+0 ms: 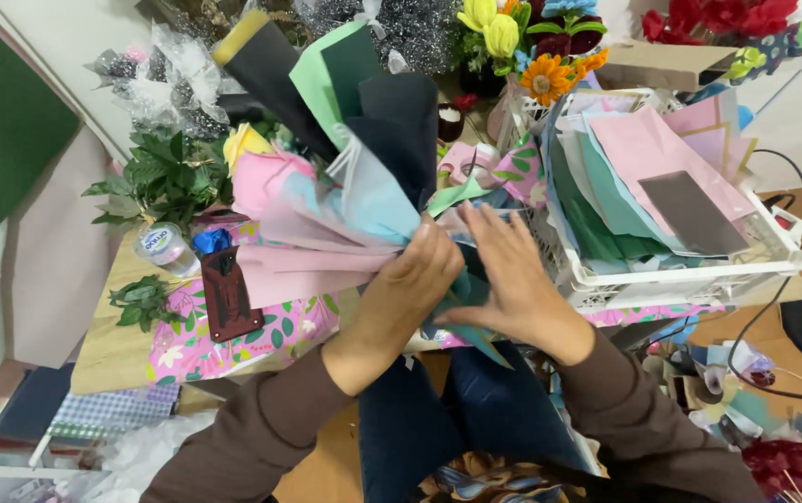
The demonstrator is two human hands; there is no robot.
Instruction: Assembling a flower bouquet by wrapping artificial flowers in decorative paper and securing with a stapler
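- the left hand (419,279) is closed around the neck of the paper bouquet (345,177), held just above the desk (107,349).
- its long axis fans up and leftward from that grip.
- the right hand (508,279) lies flat, fingers spread, against the teal wrap beside it.
- a white basket (680,275) sits just right of the hands.

Both arms reach forward in brown sleeves pushed up the forearms. The left hand (417,279) is curled into a closed grip, knuckles up. The right hand (505,279) lies flat, fingers spread, fingertips just beside the left fingers.
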